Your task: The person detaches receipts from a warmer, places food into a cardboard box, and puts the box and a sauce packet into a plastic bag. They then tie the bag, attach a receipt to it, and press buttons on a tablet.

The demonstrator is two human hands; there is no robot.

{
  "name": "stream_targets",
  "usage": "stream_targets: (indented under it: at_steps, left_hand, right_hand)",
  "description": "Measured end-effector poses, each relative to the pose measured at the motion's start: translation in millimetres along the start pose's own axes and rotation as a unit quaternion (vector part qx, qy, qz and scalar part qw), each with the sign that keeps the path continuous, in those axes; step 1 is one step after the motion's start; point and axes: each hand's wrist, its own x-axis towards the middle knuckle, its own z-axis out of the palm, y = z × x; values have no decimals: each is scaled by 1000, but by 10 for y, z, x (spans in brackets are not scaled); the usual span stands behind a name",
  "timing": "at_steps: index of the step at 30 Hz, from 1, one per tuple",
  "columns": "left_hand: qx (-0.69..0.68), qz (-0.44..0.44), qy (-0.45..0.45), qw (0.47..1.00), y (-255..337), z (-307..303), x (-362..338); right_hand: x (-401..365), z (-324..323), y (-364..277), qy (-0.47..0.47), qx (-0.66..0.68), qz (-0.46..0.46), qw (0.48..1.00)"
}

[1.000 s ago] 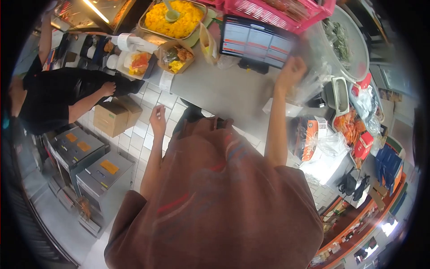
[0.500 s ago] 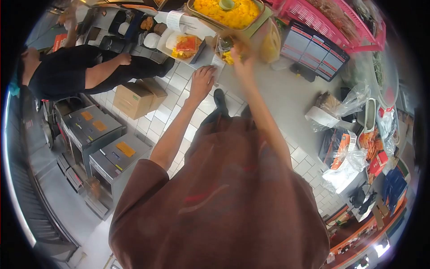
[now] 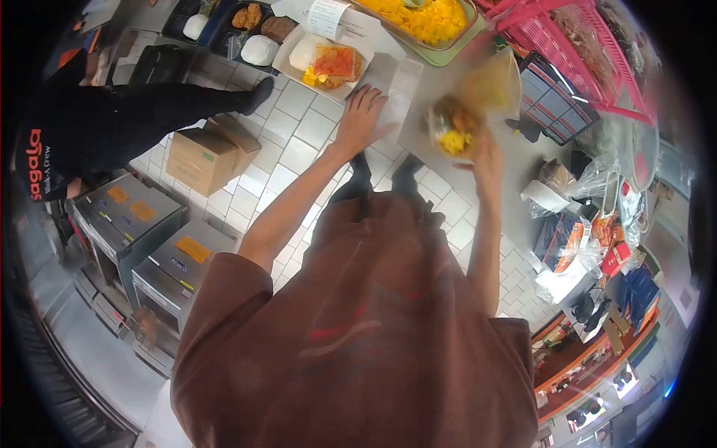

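My right hand point(image 3: 485, 160) is closed round the side of a small bowl of food point(image 3: 453, 128), held over the counter's front edge. Yellow bits and brown pieces show in the bowl, though motion blurs it. My left hand point(image 3: 361, 125) has its fingers stretched out at the near edge of a pale paper box point(image 3: 403, 86), by the counter edge. Just beyond those fingers sits an open takeaway box point(image 3: 347, 91) with white rice, an orange-red slice and yellow egg. A printed slip point(image 3: 326, 16) lies on its raised lid.
A tray of yellow food point(image 3: 469, 33) stands at the back, near a pale plastic tub point(image 3: 502, 82). To the right are a tablet screen point(image 3: 556, 97) and a pink basket point(image 3: 534, 30). Black meal trays point(image 3: 224, 41) sit at left. A co-worker's leg point(image 3: 179, 104) and a carton point(image 3: 196, 160) are on the left.
My right hand has carried the bowl rightward, away from the paper box and my left hand. My left hand stays by the box edge. The co-worker has shifted and the view has turned slightly.
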Motion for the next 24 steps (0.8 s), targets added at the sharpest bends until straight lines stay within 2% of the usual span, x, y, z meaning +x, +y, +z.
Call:
stream_targets:
  at_steps: [5,6,7,8,9,10,12,14,16,18,20,21,23,24]
  left_hand:
    - [-9,-51,37,998,110,112,34]
    - [-6,-54,40,998,110,134,30]
    - [-1,-58,43,997,112,132,34]
    - [-3,-60,40,997,136,133,25]
    - [6,-57,37,998,181,92,35]
    - [15,-52,35,998,193,74,54]
    - [15,-52,31,998,187,88,50]
    - [15,-52,31,998,178,104,49]
    - [56,-43,18,997,171,108,52]
    - [42,-45,23,998,176,90,82]
    - [29,-49,22,998,186,51,71]
    - [25,-49,12,998,181,34,77]
    - [21,-45,2,999,178,6,104]
    - [19,-40,-16,999,171,-7,112]
  right_hand:
    - [-257,-396,340,75,-27,53,995]
    - [-264,-354,300,243,-270,-124,923]
    - [-272,-260,207,379,-479,-289,737]
    - [-294,-141,131,376,-482,-286,738]
    - [-321,90,-47,302,-366,-296,829]
    - [-326,327,-190,221,-239,-299,897]
    - [-192,781,-314,42,-288,-286,913]
    - [72,996,-157,-95,-274,-143,946]
    - [247,1022,91,-92,-294,-147,940]
    - [364,974,218,-94,-315,-158,931]
    - [397,921,286,-162,-305,-119,931]
    - [407,932,272,-160,-304,-120,932]
    - [442,933,241,-45,-240,-127,961]
    - [481,930,345,-42,-238,-127,962]
